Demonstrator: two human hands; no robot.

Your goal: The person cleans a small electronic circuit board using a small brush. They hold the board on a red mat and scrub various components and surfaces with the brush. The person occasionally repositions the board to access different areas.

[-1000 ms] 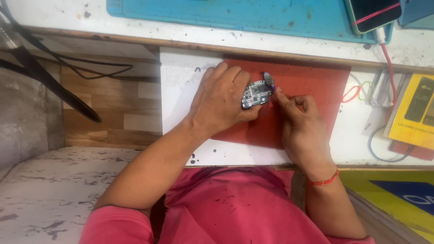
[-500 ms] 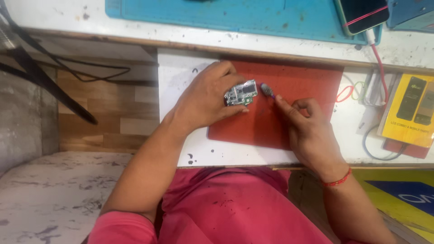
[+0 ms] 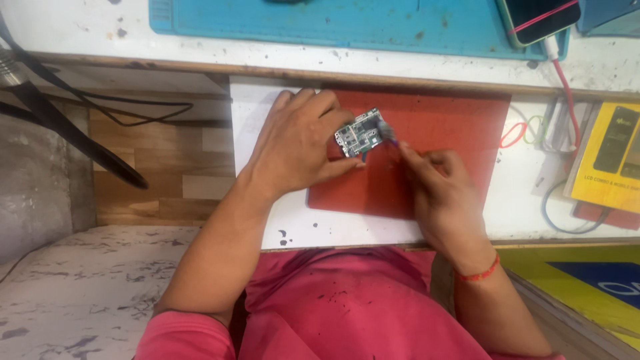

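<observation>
My left hand [image 3: 300,147] grips a small green circuit board [image 3: 359,133] by its left edge and holds it tilted above a red mat [image 3: 453,127]. My right hand [image 3: 437,190] pinches a thin tool with a purple-grey tip [image 3: 387,132]. The tip rests against the board's right edge. Both hands hover over the mat's left half.
The red mat lies on a white pull-out shelf [image 3: 257,107]. A blue work mat [image 3: 347,20] and a charging phone [image 3: 540,17] with a red cable [image 3: 567,83] sit on the bench behind. A yellow box [image 3: 610,157] and loose wires [image 3: 523,133] lie at right.
My left hand has turned the board and shifted it slightly. My right hand has brought the tool tip in closer against the board's right edge.
</observation>
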